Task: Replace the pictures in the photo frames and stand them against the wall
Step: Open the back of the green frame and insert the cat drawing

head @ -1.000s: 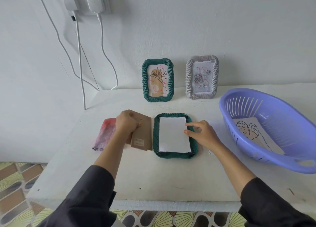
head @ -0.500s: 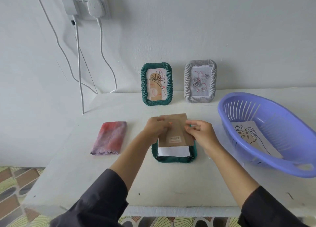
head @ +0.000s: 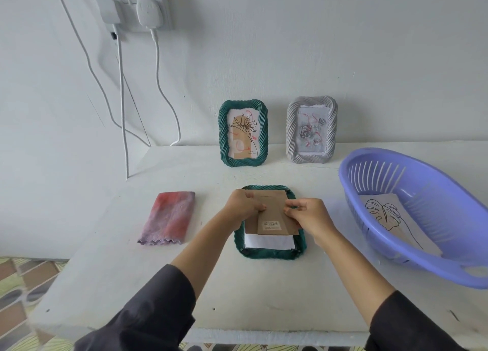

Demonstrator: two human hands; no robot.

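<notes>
A green photo frame (head: 272, 254) lies face down in the middle of the white table (head: 158, 284). A white picture back (head: 266, 242) shows in its near part. Over it sits the brown cardboard backing (head: 272, 213) with a barcode label. My left hand (head: 244, 205) grips the backing's left edge and my right hand (head: 307, 214) pinches its right edge. Two filled frames lean on the wall behind: a green one (head: 243, 134) with a flower drawing and a grey one (head: 312, 130) with roses.
A purple plastic basket (head: 396, 258) at the right holds a leaf drawing (head: 390, 218). A folded pink and purple cloth (head: 169, 217) lies at the left. Sockets with plugs (head: 132, 4) and white cables (head: 122, 99) hang on the wall at the left.
My left hand carried the brown backing from beside the frame onto it. My right hand came off the picture and took the backing's right edge; both lowered it further over the frame.
</notes>
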